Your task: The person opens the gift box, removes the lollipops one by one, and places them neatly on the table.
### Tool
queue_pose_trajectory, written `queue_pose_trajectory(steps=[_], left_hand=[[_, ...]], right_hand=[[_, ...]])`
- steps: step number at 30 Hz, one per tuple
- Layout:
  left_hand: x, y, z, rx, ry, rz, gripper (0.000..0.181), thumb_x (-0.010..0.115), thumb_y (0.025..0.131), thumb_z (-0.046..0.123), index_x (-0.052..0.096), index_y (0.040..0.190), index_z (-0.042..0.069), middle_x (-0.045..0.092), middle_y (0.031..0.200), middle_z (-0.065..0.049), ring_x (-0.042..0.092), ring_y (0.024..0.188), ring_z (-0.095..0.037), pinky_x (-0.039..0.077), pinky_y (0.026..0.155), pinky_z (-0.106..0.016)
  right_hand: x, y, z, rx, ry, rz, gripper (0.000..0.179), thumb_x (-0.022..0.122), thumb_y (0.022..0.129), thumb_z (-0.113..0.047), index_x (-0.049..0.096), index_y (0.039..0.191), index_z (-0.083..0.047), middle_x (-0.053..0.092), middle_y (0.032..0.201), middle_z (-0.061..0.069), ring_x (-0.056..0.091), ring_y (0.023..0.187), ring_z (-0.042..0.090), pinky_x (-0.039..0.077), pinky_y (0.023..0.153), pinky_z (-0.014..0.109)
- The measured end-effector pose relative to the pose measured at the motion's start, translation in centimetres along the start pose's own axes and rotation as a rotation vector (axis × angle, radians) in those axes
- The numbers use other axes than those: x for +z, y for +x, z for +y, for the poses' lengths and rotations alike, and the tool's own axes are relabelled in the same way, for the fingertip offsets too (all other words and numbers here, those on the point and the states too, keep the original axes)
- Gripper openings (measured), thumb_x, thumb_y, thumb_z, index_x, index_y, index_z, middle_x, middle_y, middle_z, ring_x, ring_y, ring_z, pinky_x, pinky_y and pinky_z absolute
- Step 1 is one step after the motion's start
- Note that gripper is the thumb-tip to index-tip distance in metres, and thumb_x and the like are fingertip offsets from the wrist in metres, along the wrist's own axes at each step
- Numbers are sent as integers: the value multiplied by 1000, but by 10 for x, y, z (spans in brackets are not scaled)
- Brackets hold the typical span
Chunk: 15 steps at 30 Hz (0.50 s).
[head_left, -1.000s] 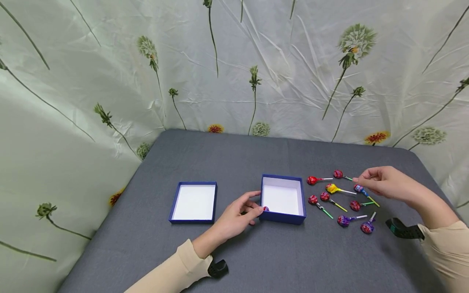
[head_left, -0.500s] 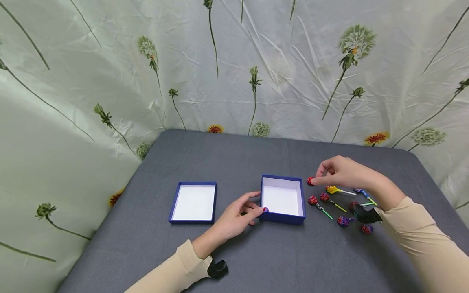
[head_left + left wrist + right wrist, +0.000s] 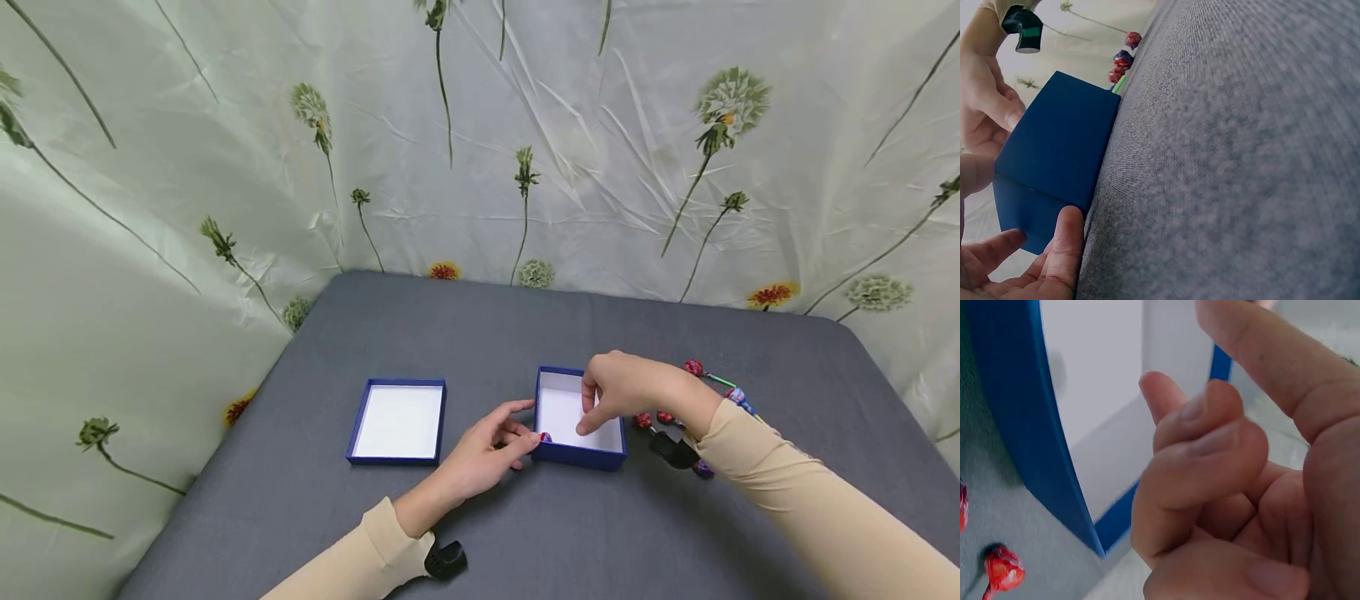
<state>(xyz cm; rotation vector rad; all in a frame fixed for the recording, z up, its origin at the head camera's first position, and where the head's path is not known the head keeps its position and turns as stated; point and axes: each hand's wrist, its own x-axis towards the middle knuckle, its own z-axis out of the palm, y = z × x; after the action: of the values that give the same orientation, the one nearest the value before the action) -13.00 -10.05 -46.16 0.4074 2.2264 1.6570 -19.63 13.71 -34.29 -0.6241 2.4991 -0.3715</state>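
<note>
A blue box [image 3: 577, 455] with a white inside sits right of centre in the head view. My left hand [image 3: 486, 450] holds its near left corner, thumb at the rim; in the left wrist view fingertips [image 3: 1069, 219] rest on the side wall. Inside that corner a small red and purple lollipop head [image 3: 545, 437] shows. My right hand [image 3: 633, 385] reaches over the right wall, thumb and fingertips pointing down into the box. In the right wrist view its fingers [image 3: 1191, 462] are curled; I cannot tell whether they hold anything.
The shallow box lid [image 3: 397, 421], white inside up, lies to the left. Right of the box are several wrapped lollipops, including a red one with a green stick [image 3: 693, 367] and a blue one [image 3: 738, 397]; my right arm covers others. A flower-print curtain [image 3: 480, 150] hangs behind the table.
My right hand has travelled left from the far lollipops, past the red one beside the box, to above the box's inside. My left hand has stayed at the corner.
</note>
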Motion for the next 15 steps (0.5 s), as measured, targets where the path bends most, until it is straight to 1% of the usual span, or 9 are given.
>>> queue_pose_trajectory(steps=[4, 10, 15], left_hand=[[0, -1, 0, -3, -3, -3, 52, 64, 98, 41, 48, 146, 30, 67, 108, 0, 69, 82, -17, 53, 65, -29], [-1, -2, 1, -15, -4, -6, 52, 63, 98, 41, 47, 147, 29, 66, 109, 0, 68, 83, -17, 53, 67, -30], [-1, -2, 2, -2, -17, -5, 53, 63, 99, 38, 47, 147, 25, 66, 110, -2, 69, 85, -18, 53, 68, -29]], right_hand=[[9, 8, -7, 6, -57, -35, 30, 89, 73, -40, 67, 74, -19, 62, 74, -5, 51, 67, 11, 41, 59, 28], [17, 17, -13, -14, -148, -66, 30, 89, 72, -39, 67, 73, -19, 62, 73, -7, 53, 66, 11, 44, 59, 27], [25, 23, -16, 19, -220, -70, 31, 90, 71, -40, 66, 73, -19, 62, 71, -7, 54, 65, 11, 44, 60, 29]])
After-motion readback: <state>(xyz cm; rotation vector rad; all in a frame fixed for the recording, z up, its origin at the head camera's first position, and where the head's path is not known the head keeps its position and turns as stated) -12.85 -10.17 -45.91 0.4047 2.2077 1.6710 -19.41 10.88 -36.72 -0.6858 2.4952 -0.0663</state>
